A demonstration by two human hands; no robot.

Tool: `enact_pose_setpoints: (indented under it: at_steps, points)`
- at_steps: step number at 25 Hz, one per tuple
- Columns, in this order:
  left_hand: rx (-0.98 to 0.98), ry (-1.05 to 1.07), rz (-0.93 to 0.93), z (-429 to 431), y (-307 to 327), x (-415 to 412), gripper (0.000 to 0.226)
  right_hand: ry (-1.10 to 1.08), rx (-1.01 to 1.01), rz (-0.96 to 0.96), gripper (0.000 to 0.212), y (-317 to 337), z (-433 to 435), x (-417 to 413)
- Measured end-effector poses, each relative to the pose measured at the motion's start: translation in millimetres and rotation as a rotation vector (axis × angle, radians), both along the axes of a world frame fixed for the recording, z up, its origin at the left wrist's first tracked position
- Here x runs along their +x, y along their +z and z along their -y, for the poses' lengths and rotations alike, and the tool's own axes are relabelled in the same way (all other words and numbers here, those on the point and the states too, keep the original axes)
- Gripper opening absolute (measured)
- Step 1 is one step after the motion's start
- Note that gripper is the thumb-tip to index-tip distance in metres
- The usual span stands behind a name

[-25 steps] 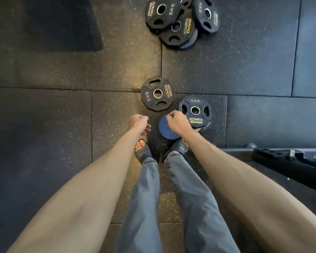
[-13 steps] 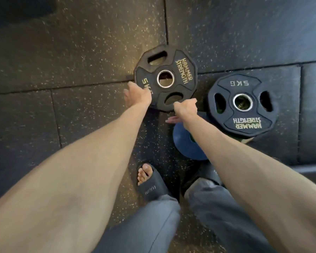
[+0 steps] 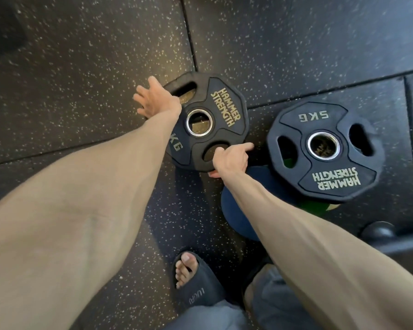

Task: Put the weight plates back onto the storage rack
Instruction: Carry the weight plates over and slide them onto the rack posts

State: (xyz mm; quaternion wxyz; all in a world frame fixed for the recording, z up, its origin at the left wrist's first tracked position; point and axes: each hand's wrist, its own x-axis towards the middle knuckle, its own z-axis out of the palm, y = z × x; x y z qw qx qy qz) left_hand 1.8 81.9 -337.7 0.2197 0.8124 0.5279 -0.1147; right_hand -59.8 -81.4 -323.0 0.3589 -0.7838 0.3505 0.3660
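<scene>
In the middle of the frame a black 5 kg plate [image 3: 206, 122] marked HAMMER STRENGTH lies on the speckled rubber floor [image 3: 81, 67]. The left hand [image 3: 156, 100] is on its upper left edge with the fingers spread open, not closed around anything. The right hand [image 3: 230, 160] grips the lower right rim of this plate, the fingers curled at the grip hole and the thumb under the edge. To the right, a second 5 kg plate [image 3: 322, 151] rests on top of a blue disc [image 3: 236, 208]. At the bottom centre one foot in a dark sandal [image 3: 196, 279] is visible.
</scene>
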Motion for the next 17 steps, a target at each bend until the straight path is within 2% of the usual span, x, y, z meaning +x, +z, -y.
enact_pose_setpoints:
  at_steps: [3,7,10,13,17]
  points:
    - [-0.082,0.054,-0.009,0,13,-3,0.049,0.153,-0.11,0.099,0.051,14,12,-3]
    - [-0.261,0.314,0.03,23,39,-52,0.049,0.328,-0.15,0.211,0.057,60,45,-8]
    - [-0.385,0.569,0.007,50,86,-97,0.049,0.367,-0.149,0.285,0.048,119,65,-7]
    - [-0.559,0.748,-0.024,75,160,-125,0.044,0.336,-0.15,0.317,0.041,202,80,-3]
    - [-0.656,0.76,-0.087,97,280,-126,0.051,0.12,-0.15,0.289,0.04,327,106,-5]
